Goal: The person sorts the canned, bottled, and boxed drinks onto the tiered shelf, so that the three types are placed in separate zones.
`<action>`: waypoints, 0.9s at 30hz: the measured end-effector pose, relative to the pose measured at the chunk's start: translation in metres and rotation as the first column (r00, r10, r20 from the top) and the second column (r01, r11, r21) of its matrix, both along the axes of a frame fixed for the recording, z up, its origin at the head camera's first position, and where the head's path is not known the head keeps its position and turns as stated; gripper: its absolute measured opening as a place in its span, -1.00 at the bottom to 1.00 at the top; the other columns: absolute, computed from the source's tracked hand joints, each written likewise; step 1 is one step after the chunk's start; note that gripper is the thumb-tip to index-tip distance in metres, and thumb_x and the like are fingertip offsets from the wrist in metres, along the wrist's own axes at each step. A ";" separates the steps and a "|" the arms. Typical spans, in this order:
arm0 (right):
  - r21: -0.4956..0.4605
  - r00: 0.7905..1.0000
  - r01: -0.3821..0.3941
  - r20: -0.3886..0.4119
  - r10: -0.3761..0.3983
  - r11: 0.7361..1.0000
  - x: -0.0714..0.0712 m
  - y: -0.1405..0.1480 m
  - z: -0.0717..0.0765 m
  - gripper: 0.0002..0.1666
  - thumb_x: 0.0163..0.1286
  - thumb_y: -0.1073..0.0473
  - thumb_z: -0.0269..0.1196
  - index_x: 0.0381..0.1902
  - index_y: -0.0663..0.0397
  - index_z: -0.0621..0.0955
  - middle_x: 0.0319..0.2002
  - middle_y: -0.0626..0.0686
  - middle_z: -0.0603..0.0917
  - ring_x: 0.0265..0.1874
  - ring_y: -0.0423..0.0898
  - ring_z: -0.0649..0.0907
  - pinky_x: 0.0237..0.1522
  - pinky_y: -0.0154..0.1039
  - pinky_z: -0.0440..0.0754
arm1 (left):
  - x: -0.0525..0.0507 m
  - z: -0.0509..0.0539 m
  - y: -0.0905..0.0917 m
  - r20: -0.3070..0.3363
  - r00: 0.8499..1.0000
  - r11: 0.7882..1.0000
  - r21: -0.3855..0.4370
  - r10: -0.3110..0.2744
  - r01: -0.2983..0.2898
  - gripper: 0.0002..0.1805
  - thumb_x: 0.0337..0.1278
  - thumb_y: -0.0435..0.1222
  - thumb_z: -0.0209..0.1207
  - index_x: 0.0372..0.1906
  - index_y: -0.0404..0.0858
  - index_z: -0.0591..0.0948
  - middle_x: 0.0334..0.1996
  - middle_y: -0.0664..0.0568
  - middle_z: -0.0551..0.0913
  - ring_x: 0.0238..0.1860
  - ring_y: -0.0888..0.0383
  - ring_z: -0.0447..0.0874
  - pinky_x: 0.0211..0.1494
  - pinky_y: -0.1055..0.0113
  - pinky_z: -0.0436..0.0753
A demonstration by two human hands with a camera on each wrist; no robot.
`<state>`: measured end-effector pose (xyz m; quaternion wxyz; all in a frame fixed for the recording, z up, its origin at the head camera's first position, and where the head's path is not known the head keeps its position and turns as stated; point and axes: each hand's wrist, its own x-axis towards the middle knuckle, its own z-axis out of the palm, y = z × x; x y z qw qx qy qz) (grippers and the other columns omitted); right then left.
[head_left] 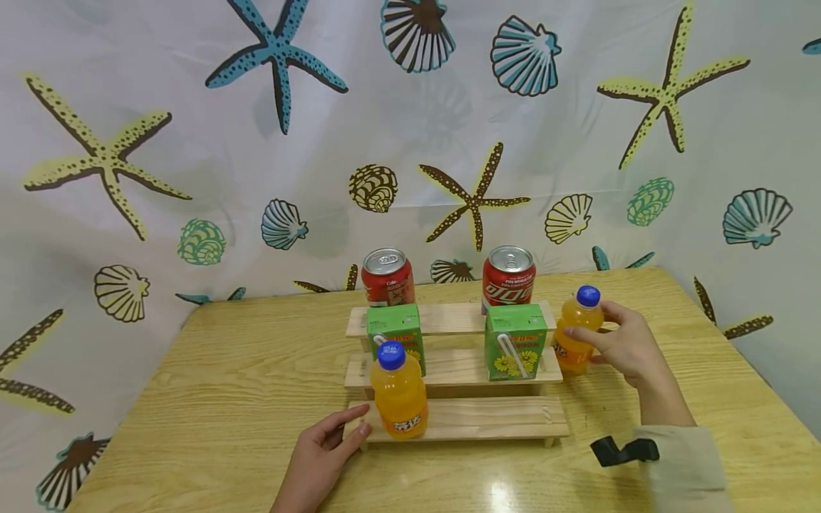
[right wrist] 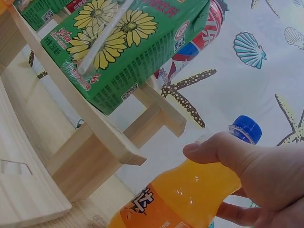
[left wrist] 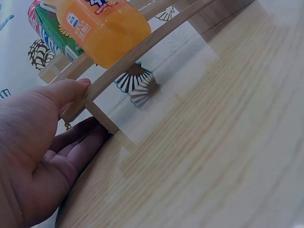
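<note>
A three-step wooden rack (head_left: 474,417) stands on the table. My left hand (head_left: 318,450) holds the left end of its lowest step, thumb on the plank and fingers (left wrist: 90,137) beside the leg. Near that hand an orange soda bottle (head_left: 400,399) with a blue cap stands on the lowest step. My right hand (head_left: 631,344) grips a second orange soda bottle (head_left: 575,331) around its upper part, just right of the rack. Whether this bottle's base touches the table cannot be told. Its blue cap (right wrist: 247,128) shows above the thumb in the right wrist view.
Two green drink cartons (head_left: 515,342) with straws stand on the middle step, left and right. Behind them, two red cola cans (head_left: 509,278) stand on the top step. A patterned cloth (head_left: 410,142) hangs behind the wooden table (head_left: 256,370).
</note>
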<state>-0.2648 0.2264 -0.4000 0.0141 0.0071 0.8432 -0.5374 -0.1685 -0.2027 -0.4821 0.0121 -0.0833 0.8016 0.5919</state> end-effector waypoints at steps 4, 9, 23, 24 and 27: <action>0.005 1.000 0.000 -0.009 0.000 1.000 0.001 0.001 0.000 -0.13 0.35 -0.02 0.38 0.45 0.26 0.32 0.35 0.37 0.37 0.29 0.42 0.47 -0.09 0.05 0.79 | 0.000 0.000 0.000 -0.006 1.000 1.000 -0.005 -0.005 0.005 -0.59 0.17 -0.07 0.37 0.13 -0.05 0.70 0.21 0.09 0.65 0.47 0.07 0.33 0.44 0.07 0.42; 0.029 1.000 0.003 -0.023 -0.002 1.000 0.002 0.002 0.002 -0.12 0.34 -0.05 0.39 0.44 0.26 0.33 0.35 0.36 0.40 0.29 0.40 0.49 -0.10 0.00 0.79 | 0.000 0.001 0.001 -0.019 1.000 1.000 -0.016 -0.010 0.010 -0.59 0.18 -0.07 0.37 0.13 -0.06 0.70 0.21 0.09 0.66 0.46 0.06 0.35 0.44 0.07 0.43; 0.030 0.999 0.004 -0.046 -0.003 1.000 0.005 0.006 0.013 -0.12 0.34 -0.04 0.39 0.44 0.29 0.33 0.33 0.39 0.43 0.29 0.38 0.50 0.00 0.04 0.76 | 0.000 0.000 0.001 -0.017 1.000 1.000 -0.011 -0.013 0.013 -0.58 0.20 -0.10 0.36 0.15 -0.09 0.69 0.24 0.06 0.64 0.46 0.04 0.34 0.45 0.07 0.41; 0.032 0.999 0.005 -0.044 -0.003 0.999 0.005 0.007 0.013 -0.11 0.34 -0.04 0.39 0.45 0.28 0.33 0.34 0.39 0.43 0.29 0.38 0.50 -0.01 0.03 0.77 | 0.000 0.001 0.001 -0.018 1.000 1.000 -0.013 -0.014 0.014 -0.58 0.20 -0.10 0.36 0.15 -0.09 0.69 0.24 0.05 0.64 0.46 0.03 0.34 0.45 0.06 0.41; 0.036 0.999 0.003 -0.037 -0.002 0.999 0.004 0.008 0.014 -0.10 0.34 -0.04 0.38 0.46 0.28 0.31 0.35 0.39 0.42 0.29 0.38 0.50 -0.02 0.00 0.77 | -0.001 0.000 0.001 -0.010 1.000 1.000 -0.018 -0.009 0.009 -0.59 0.19 -0.09 0.37 0.14 -0.06 0.70 0.23 0.08 0.64 0.46 0.06 0.34 0.45 0.08 0.42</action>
